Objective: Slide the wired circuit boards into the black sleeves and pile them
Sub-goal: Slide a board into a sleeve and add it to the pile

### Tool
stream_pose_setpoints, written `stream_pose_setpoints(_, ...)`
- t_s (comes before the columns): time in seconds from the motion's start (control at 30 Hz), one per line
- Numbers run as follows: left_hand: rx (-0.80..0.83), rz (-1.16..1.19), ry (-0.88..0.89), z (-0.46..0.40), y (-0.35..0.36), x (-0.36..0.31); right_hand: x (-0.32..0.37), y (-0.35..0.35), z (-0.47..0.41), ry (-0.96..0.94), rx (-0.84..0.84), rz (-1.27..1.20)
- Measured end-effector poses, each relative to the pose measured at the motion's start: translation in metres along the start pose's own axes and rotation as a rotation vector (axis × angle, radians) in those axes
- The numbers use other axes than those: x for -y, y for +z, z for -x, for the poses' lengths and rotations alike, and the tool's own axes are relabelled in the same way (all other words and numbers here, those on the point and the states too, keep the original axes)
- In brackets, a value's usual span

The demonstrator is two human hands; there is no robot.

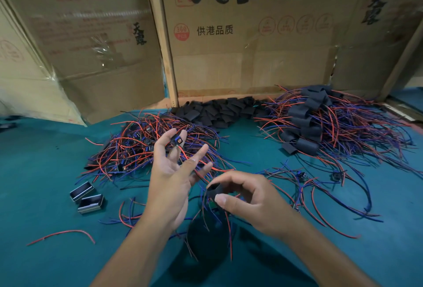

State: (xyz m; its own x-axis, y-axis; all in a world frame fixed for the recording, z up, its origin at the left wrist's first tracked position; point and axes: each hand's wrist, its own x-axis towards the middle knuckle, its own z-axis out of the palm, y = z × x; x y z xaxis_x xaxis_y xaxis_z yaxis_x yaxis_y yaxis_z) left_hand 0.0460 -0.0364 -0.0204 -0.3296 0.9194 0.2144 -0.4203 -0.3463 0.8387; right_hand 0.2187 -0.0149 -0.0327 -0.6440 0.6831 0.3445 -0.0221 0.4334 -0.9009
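Head view looks down on a teal surface (45, 172) backed by printed cardboard boxes (240, 35). Left hand (170, 181), at centre frame, has its palm turned up and pinches a small wired circuit board (178, 142) between the thumb and the tips of the upper fingers; the other fingers are spread loosely, and red and blue wires trail from the board down across the palm. Right hand (249, 197), just lower right of it, grips a black sleeve (215, 191) between thumb and curled fingers, its open mouth facing left toward the other hand. Wires hang below that sleeve. Behind the left hand lies a heap of unsleeved boards (142, 147) with tangled wires. At upper centre, against the boxes, is a pile of empty black sleeves (219, 112). At upper right sits the pile of sleeved boards (320, 122). Two small metal housings (88, 197) rest at left.
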Motion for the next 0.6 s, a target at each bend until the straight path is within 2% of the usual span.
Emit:
stream_pose_setpoints(0.27, 0.107, -0.051, -0.034, 0.007, 0.007, 0.009, 0.002, -0.013, 0.001, -0.039, -0.080, 0.073)
stream_pose_setpoints(0.43, 0.202, -0.114, -0.073, 0.010, 0.007, 0.009, 0.003, -0.016, 0.002, -0.075, -0.071, 0.089)
stream_pose_setpoints(0.53, 0.175, -0.156, -0.031, 0.007, 0.004, 0.005, 0.007, -0.023, 0.001, -0.086, -0.103, 0.152)
stream_pose_setpoints(0.6, 0.138, -0.144, 0.010, 0.003, 0.001, 0.001, 0.006, -0.033, 0.001, -0.115, -0.190, 0.295)
